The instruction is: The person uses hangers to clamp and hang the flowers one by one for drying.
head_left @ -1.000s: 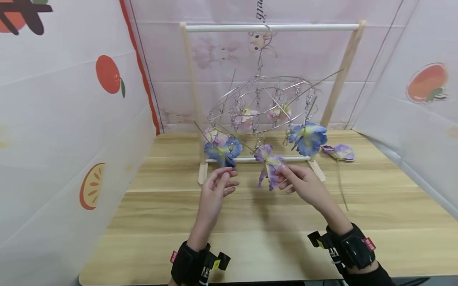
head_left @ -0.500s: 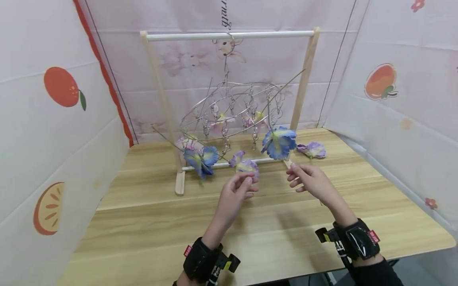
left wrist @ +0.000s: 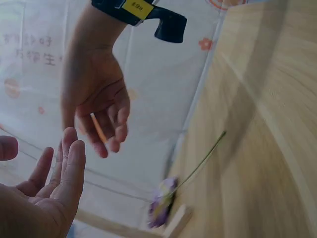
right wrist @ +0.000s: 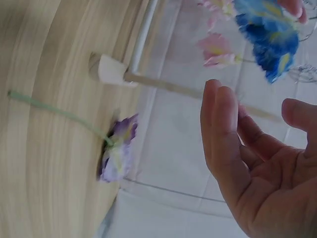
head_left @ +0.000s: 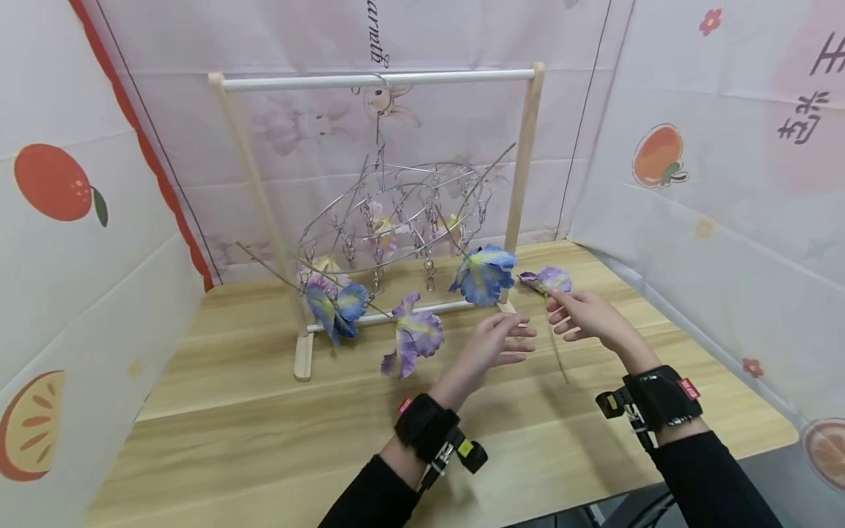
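On the table at the right lies a purple artificial flower (head_left: 549, 279) with a long green stem (right wrist: 59, 115). My right hand (head_left: 587, 320) hovers near that flower, fingers relaxed, thumb apart from them, holding nothing. My left hand (head_left: 491, 343) is in the air left of it, fingers loosely extended and holding nothing. Just beyond the left hand hangs a blue flower (head_left: 484, 274). Further left, another blue flower (head_left: 337, 311) and a purple flower (head_left: 414, 334) are clipped to a round wire hanger (head_left: 396, 213), with several pink flowers (head_left: 383, 233) behind.
The hanger is hooked on the white bar (head_left: 376, 79) of a wooden stand (head_left: 524, 158) on the wood-grain table (head_left: 264, 440). Printed cloth walls (head_left: 693, 242) enclose the table at the back and both sides.
The right hand has let go of the hanging purple flower and moved right toward the one on the table. The left hand has moved right too. The head view has swung right.
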